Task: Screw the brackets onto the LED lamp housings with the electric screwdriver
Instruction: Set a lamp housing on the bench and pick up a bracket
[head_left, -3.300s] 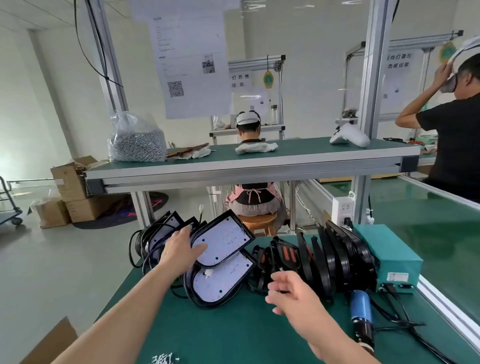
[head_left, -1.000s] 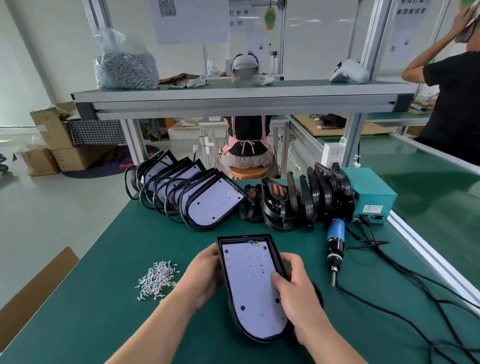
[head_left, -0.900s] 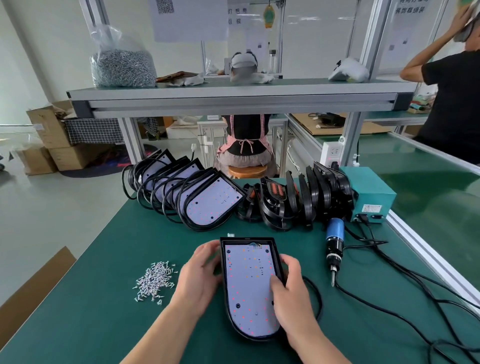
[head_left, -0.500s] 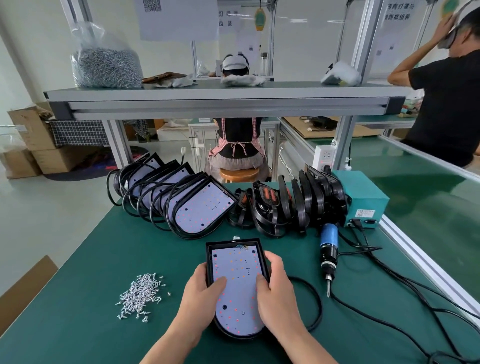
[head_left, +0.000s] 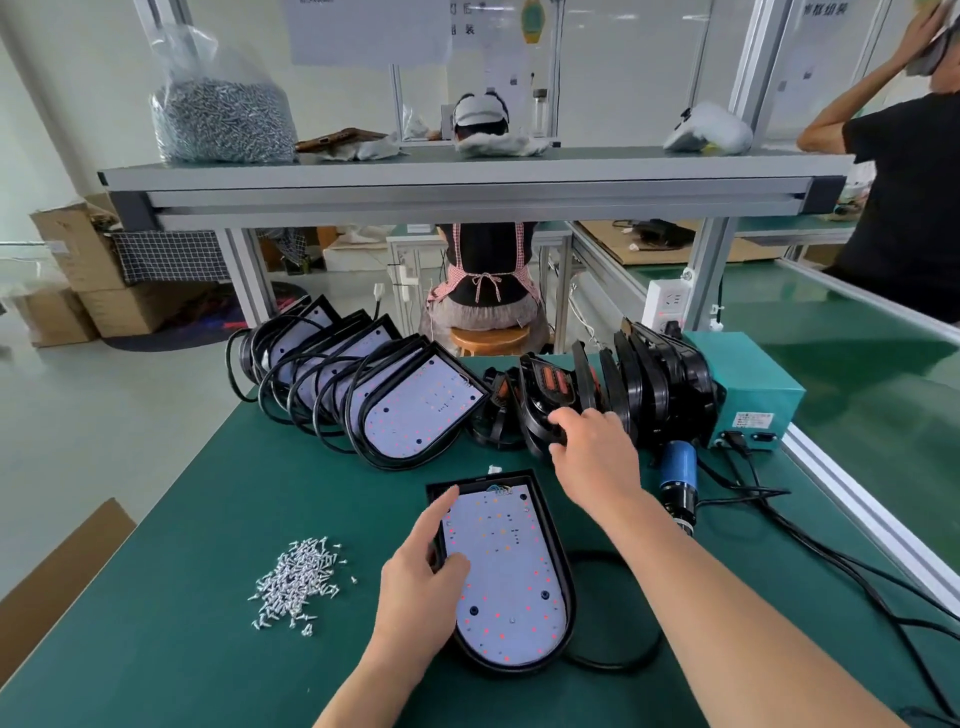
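Observation:
One LED lamp housing (head_left: 506, 582), black-rimmed with a white LED board, lies flat on the green bench in front of me. My left hand (head_left: 421, 582) rests on its left edge, index finger stretched along the rim and thumb on the board. My right hand (head_left: 592, 452) has reached to the row of black brackets (head_left: 623, 389) standing on edge at the back, with its fingers on the front bracket (head_left: 540, 415). The blue electric screwdriver (head_left: 678, 480) lies just right of that hand. A pile of loose screws (head_left: 298, 582) sits to the left.
A row of several more lamp housings (head_left: 363, 384) leans at the back left, with black cables. A teal power box (head_left: 748, 395) stands at the back right, its cords running over the bench. An overhead shelf (head_left: 467, 182) carries a bag of screws (head_left: 218, 109). Two other people work behind.
My right hand has left the lamp housing and reached forward to the front bracket in the row. My left hand stays on the housing's left edge.

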